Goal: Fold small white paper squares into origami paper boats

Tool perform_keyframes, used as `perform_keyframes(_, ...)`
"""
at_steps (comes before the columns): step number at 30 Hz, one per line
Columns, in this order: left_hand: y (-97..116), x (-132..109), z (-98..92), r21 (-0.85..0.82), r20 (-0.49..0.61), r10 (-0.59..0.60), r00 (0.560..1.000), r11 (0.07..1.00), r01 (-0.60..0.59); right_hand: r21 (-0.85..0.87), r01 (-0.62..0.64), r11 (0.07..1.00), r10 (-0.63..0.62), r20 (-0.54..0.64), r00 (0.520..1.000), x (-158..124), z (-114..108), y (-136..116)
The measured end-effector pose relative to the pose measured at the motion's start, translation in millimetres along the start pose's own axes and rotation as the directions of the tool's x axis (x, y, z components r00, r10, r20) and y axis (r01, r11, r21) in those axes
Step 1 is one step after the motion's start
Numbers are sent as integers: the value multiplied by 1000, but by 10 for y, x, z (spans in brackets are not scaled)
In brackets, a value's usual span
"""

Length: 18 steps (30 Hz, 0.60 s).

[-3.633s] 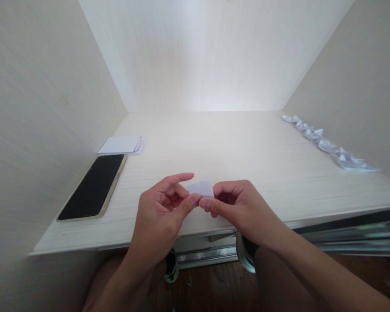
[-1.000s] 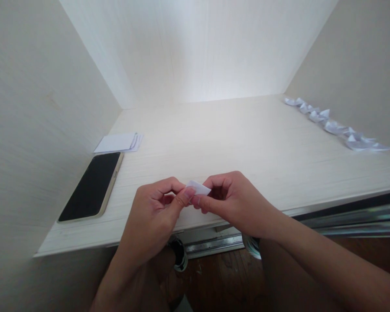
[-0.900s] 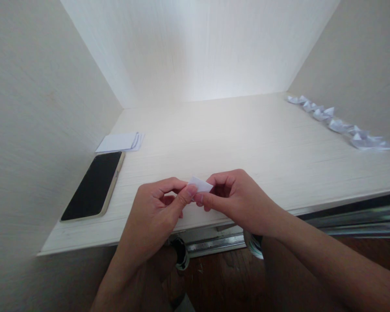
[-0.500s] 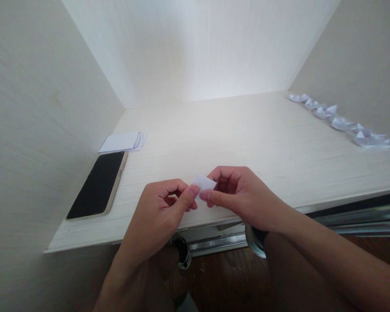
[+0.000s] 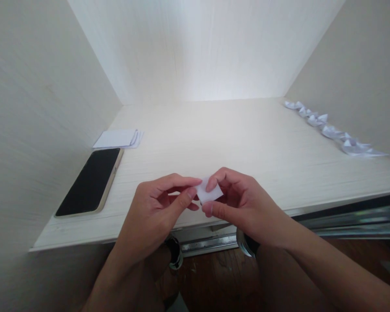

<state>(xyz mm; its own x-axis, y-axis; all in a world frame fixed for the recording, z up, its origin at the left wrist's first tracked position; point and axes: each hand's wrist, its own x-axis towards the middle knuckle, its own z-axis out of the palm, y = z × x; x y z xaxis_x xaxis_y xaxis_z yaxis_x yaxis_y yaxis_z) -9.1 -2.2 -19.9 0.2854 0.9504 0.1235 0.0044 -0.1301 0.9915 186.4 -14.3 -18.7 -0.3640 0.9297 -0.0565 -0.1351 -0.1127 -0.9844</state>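
Between my two hands, above the front edge of the desk, is a small folded piece of white paper (image 5: pixel 215 192). My left hand (image 5: pixel 164 206) pinches its left corner between thumb and index finger. My right hand (image 5: pixel 242 199) grips the right side, its index finger lying on the upper face and its thumb at the lower edge. The remaining fingers of both hands curl behind the paper and are partly hidden.
A row of several folded white paper boats (image 5: pixel 318 120) runs along the right wall. Over on the left, a stack of white paper sheets (image 5: pixel 115 138) lies behind a phone (image 5: pixel 89 182) with a dark screen. Panels enclose the pale wooden desk (image 5: pixel 195 134) on three sides.
The paper has turned between my fingers and shows a wider face. My right index finger has come over onto its front, and my left index finger has straightened along its top.
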Motion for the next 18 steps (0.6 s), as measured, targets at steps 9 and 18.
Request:
perform_keyframes(9, -157, 1, 2, -232, 69, 24, 997, 973, -8, -55, 133, 990, -134, -22, 991, -18, -42, 34)
perform_keyframes(18, -137, -16, 27, -196, 35, 56, 998, 979, -48, -265, 195, 944, -211, -34, 977, -46, -93, 31)
